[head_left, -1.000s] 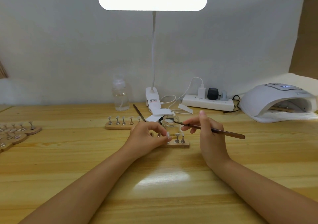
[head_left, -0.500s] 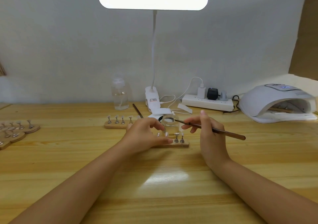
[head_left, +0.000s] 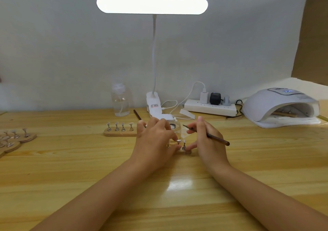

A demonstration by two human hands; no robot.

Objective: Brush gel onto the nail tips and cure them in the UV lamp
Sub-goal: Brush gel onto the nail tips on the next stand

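My left hand [head_left: 156, 142] grips a small metal stand with a nail tip on the wooden holder [head_left: 185, 152] in front of me; its fingers hide most of the holder. One more stand with a clear nail tip [head_left: 184, 143] shows beside them. My right hand [head_left: 207, 140] holds a thin brown brush [head_left: 211, 136] like a pen, its tip pointing left over the open glass gel jar [head_left: 174, 129]. The white UV lamp [head_left: 282, 106] sits at the far right with a wooden holder inside.
A second wooden holder [head_left: 120, 132] with several nail tips lies left of my hands. More holders [head_left: 16, 140] lie at the left edge. A clear bottle [head_left: 120, 101], a clip desk lamp [head_left: 153, 104], a power strip [head_left: 211, 109] and another brush [head_left: 137, 115] stand behind.
My left hand has slid right along the holder and closed on a stand near its right end. My right hand with the brush has dropped slightly closer to the holder.
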